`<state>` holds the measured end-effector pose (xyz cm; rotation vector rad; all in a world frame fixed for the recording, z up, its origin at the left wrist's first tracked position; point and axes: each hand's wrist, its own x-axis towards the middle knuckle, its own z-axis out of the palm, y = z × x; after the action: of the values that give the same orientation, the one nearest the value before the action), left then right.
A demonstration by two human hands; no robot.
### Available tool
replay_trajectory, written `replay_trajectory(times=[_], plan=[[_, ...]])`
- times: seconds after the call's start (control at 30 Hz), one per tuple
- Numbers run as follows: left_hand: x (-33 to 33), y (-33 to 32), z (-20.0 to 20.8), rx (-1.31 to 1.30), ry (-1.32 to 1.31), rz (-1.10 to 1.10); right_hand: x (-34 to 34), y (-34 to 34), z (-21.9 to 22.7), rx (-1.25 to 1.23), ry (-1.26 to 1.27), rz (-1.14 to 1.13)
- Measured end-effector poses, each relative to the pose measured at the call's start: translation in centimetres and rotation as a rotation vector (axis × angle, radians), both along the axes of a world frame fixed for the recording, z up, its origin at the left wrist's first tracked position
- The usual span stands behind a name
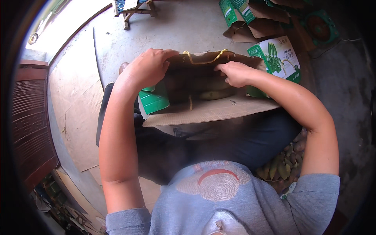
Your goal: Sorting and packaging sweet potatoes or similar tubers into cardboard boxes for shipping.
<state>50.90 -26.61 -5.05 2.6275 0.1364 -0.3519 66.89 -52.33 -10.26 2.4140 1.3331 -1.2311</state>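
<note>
While sitting with the open cardboard gift box across my lap, I am working both hands at its top. My left hand is gripping the box's left upper rim, fingers curled over the edge and closed on the cardboard. My right hand is reaching into the opening from the right; its grip looks loosely curled with a finger pointing inward, and I cannot tell whether it is holding anything. Inside the box, elongated green-brown pods or vegetables are lying in the dim interior. The yellow rope handle is arching over the far rim. The near flap is hanging open toward me.

Risks as I judge them: the box is resting on my legs only, so a hard pull on the left rim could be tipping it and spilling the contents. The open flap could be folding in and trapping my fingers. The rope handle could be snagging my right wrist.

Nearby, more green-and-white printed boxes are standing on the concrete floor, and a heap of loose pods is lying by my right side.
</note>
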Motion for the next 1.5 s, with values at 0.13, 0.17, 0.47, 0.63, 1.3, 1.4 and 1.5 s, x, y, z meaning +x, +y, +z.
replay_trajectory(times=[0.13,0.17,0.47,0.63,1.3,1.4,1.5], plan=[[0.0,-0.2,-0.1,-0.018,-0.002,-0.052,-0.4,-1.9,6.3,0.233,0.109,-0.064],[0.1,-0.4,-0.1,-0.028,-0.011,-0.029,-0.7,-2.6,8.3,0.343,0.124,-0.094],[1.1,-1.3,-0.2,-0.066,0.014,-0.047,3.4,-24.7,10.6,1.115,-0.278,-0.869],[1.0,-0.7,-2.5,-0.299,-0.060,0.047,-1.6,-38.7,-0.9,0.722,-0.462,-1.200],[-5.3,6.9,0.0,-0.138,-0.051,0.503,-18.5,-62.3,-35.2,0.063,-0.727,-1.448],[-8.4,7.1,1.6,-0.064,-0.031,0.597,-13.3,-61.4,-31.0,-0.274,-0.588,-2.307],[-7.4,6.1,-2.0,-0.175,0.007,0.660,-16.7,-71.9,-34.5,-0.310,-0.277,-2.879]])
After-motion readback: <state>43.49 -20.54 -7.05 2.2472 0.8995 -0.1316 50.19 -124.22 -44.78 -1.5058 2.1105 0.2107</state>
